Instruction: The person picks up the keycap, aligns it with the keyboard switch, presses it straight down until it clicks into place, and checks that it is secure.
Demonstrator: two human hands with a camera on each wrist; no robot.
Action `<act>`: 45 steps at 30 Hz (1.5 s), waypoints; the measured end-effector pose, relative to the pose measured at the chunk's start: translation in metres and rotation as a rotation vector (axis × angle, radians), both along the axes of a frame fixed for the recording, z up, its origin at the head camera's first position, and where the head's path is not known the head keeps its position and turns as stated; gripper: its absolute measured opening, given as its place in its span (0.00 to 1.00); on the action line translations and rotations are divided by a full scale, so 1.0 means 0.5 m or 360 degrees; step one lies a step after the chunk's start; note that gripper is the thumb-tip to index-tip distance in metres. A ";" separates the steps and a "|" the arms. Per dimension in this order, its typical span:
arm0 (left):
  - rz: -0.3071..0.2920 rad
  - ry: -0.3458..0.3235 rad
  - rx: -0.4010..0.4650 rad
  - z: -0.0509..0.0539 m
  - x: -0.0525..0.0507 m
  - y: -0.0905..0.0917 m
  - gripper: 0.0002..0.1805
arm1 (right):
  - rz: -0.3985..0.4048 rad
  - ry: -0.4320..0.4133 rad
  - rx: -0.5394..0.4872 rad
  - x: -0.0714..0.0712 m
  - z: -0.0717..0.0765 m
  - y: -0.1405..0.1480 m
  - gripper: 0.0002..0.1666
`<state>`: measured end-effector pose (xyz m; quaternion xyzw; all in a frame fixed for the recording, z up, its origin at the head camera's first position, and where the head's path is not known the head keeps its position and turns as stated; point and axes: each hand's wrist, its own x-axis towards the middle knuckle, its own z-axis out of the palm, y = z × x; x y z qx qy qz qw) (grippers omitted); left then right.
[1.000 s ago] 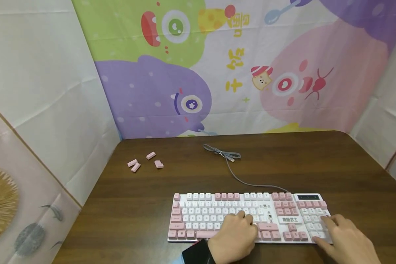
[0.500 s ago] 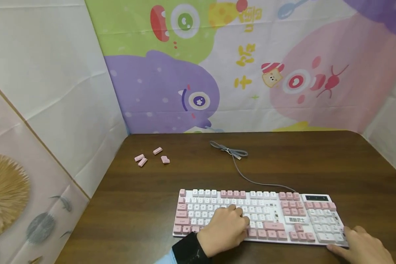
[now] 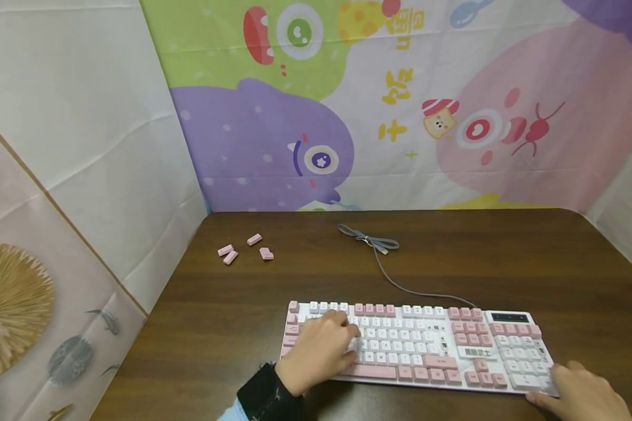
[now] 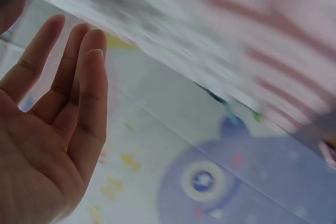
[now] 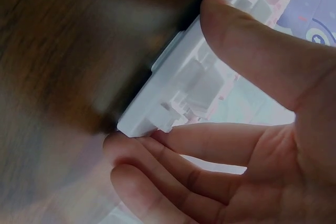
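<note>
A white-and-pink keyboard lies on the brown table. My left hand is over its left part, palm down, covering some of the keys there. The left wrist view has this left hand with loosely bent fingers and nothing held in them. At the keyboard's near right corner, my right hand grips the edge. Seen from the right wrist, the thumb of the right hand lies along the keyboard's front edge and its fingertips touch the right side. The keyboard's corner sits between them.
Several loose pink keycaps lie at the table's far left. A grey cable, bundled with a tie, runs from the keyboard's back edge. Beyond the table hangs a cartoon-printed cloth.
My left hand has slid left across the keyboard, uncovering the middle keys. The right hand has shifted from the number pad to the near right corner. The head view has turned slightly.
</note>
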<state>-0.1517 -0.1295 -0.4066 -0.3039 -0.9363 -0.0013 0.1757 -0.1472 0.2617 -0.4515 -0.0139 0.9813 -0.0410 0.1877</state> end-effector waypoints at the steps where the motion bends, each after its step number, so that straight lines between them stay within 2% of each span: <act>1: 0.0037 -0.0012 0.0010 0.002 -0.007 -0.012 0.10 | 0.0006 0.0008 0.0003 0.000 0.000 0.000 0.34; 5: 0.0172 -0.0066 0.0056 0.008 -0.034 -0.061 0.11 | 0.0041 0.0055 0.0008 -0.001 -0.002 0.005 0.32; 10: 0.0319 -0.0051 0.0167 0.003 -0.077 -0.128 0.12 | 0.0074 0.0073 -0.0010 -0.001 -0.005 0.008 0.31; 14: 0.0480 0.0045 0.0249 -0.017 -0.135 -0.192 0.14 | 0.0088 0.0085 -0.0024 0.000 -0.004 0.005 0.30; 17: 0.0638 0.0061 0.0241 -0.030 -0.182 -0.233 0.19 | 0.0091 0.0096 -0.0038 0.002 0.000 0.003 0.29; 21: 0.0795 -0.0047 0.0177 -0.040 -0.232 -0.271 0.25 | 0.0096 0.0130 -0.0063 0.008 0.007 -0.002 0.28; 24: 0.0833 -0.0107 0.0136 -0.044 -0.255 -0.288 0.28 | 0.0095 0.0159 -0.0079 0.012 0.013 -0.007 0.28; 30: 0.0825 -0.0072 0.0020 -0.052 -0.276 -0.300 0.29 | 0.0075 0.0199 -0.0109 0.017 0.022 -0.009 0.27; 37: 0.0837 -0.0143 -0.0083 -0.066 -0.275 -0.314 0.31 | 0.0062 0.0210 -0.0098 0.011 0.005 -0.006 0.28; 45: 0.0743 -0.0066 -0.0130 -0.062 -0.270 -0.311 0.28 | 0.0080 0.0287 -0.0115 0.019 0.017 -0.005 0.27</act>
